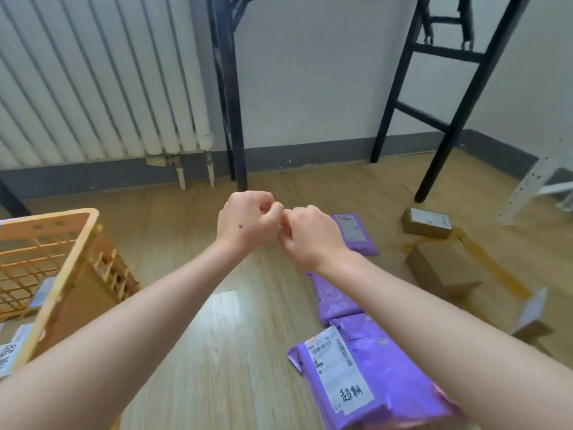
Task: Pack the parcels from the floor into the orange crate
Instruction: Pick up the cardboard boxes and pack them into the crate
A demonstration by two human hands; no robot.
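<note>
Nearest the lens, the left forearm [124, 330] and the right forearm [449, 330] are extending from the bottom corners toward the centre of the frame, above the wooden floor [217, 352].

A white ribbed radiator [93, 82] is occupying the upper left, against the wall. A black ladder frame [434, 88] is standing on the floor at upper right. A black post [229, 103] is standing at upper centre.

The orange crate [73, 259] is sitting on the floor at the left edge of the frame, with its open top facing the camera. White labels [39, 294] on parcels already inside it are showing below the rim.

The remaining parcels are lying on the floor in the right half of the frame:
- The large purple parcel [387, 386] is lying at lower right with its white label facing up, partly covered by the right forearm.
- A plain cardboard box [440, 268] is resting at the right, beside a long flat carton with yellow tape [496, 274].
- A second purple parcel [335, 302] is lying just beyond the large one, touching its far edge.
- A third purple parcel [356, 234] is lying right of centre, partly hidden behind the right hand [310, 237].
- A small labelled box [428, 223] is sitting near the ladder frame.

The left hand [248, 221] and the right hand are meeting at the centre of the frame. Both hands are closed: the fingers are curling inward, the fingertips of one are touching those of the other, and neither hand is gripping a parcel.
</note>
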